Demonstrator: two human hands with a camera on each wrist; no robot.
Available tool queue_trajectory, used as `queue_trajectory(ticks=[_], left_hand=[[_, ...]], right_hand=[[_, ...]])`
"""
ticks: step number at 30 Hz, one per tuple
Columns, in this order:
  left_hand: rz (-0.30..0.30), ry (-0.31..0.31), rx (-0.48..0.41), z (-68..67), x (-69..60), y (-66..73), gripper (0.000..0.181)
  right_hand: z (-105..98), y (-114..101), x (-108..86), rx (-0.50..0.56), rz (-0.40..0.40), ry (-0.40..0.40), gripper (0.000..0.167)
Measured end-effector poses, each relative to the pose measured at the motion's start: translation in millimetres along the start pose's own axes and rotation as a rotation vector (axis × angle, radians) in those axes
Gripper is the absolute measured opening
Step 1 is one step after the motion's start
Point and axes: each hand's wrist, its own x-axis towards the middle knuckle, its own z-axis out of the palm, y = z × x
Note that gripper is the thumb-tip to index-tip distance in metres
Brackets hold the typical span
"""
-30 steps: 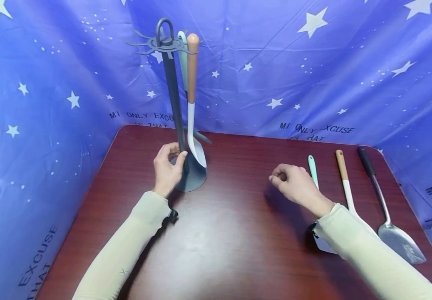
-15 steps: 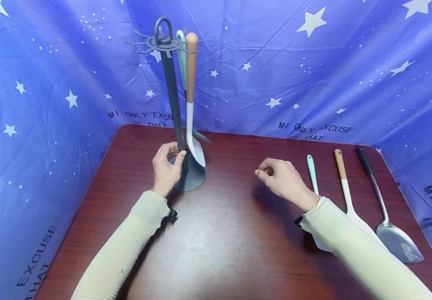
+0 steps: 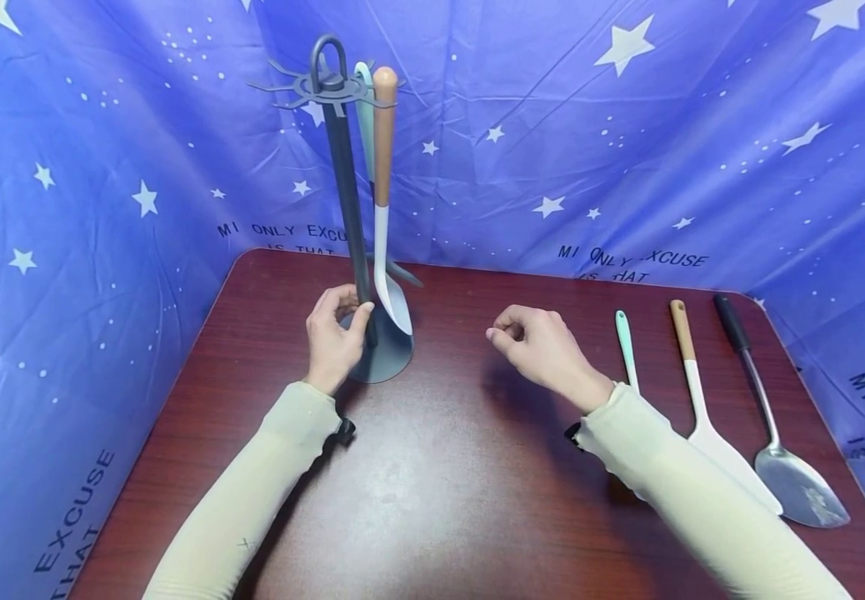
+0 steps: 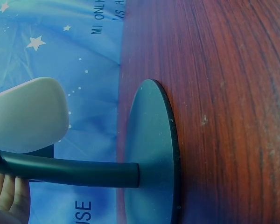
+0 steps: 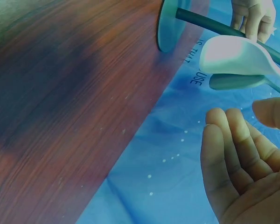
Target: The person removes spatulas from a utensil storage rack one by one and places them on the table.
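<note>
At the left of the table, my left hand (image 3: 337,337) grips the lower pole of a dark utensil stand (image 3: 346,192), thumb on one side and fingers behind. From its hooked top ring hang a utensil with a wooden handle and white head (image 3: 383,142) and a mint-handled one (image 3: 366,125). In the left wrist view the pole (image 4: 84,171) meets the round base (image 4: 151,135). My right hand (image 3: 545,346) hovers over the table, to the right of the stand, fingers loosely bent and holding nothing; the right wrist view shows its palm (image 5: 252,172) below the hanging heads.
On the table's right side lie a mint-handled utensil (image 3: 625,342), partly under my right sleeve, a white turner with wooden handle (image 3: 691,375) and a metal turner with black handle (image 3: 758,392). A blue star-patterned curtain (image 3: 477,167) stands behind the table (image 3: 432,433).
My right hand has moved left across the table toward the stand, away from the lying utensils. My left hand has kept its grip on the pole.
</note>
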Motion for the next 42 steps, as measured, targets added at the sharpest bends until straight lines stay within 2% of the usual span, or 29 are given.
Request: queue_trajectory(ticks=[20, 34, 42], left_hand=[[-0.004, 0.002, 0.005, -0.6, -0.4, 0.6, 0.017], [-0.002, 0.001, 0.005, -0.4, 0.2, -0.6, 0.017], [-0.001, 0.001, -0.001, 0.0, 0.1, -0.7, 0.017]], right_hand=[[15.0, -30.4, 22.5, 0.113, -0.076, 0.056, 0.010], [29.8, -56.4, 38.2, 0.235, -0.154, 0.050, 0.029], [36.9, -70.1, 44.4, 0.272, -0.198, 0.052, 0.027]])
